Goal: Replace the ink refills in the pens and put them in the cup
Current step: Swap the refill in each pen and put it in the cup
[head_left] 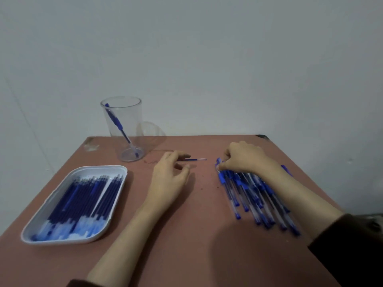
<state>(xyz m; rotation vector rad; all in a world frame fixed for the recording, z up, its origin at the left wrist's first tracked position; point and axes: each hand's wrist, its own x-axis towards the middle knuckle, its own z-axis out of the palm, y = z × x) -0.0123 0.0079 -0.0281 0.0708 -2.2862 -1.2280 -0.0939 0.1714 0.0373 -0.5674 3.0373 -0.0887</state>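
A clear plastic cup [124,112] stands at the back left of the table with one blue pen [116,121] leaning inside it. A white tray [51,206] at the front left holds several blue refills [83,199]. On the right lies a pile of several blue capped pens [252,195]. My right hand [242,157] rests on the far end of that pile, its fingers curled round a pen's blue cap. My left hand [170,175] hovers mid-table with fingers loosely curled, its fingertips at the end of a single refill [195,159] lying on the table.
The reddish-brown table [186,235] ends at a pale wall behind. A second clear cup or lid [150,129] lies behind the upright cup. A thin wire loop [159,151] and small crumbs lie near the middle. The table's back left corner is chipped.
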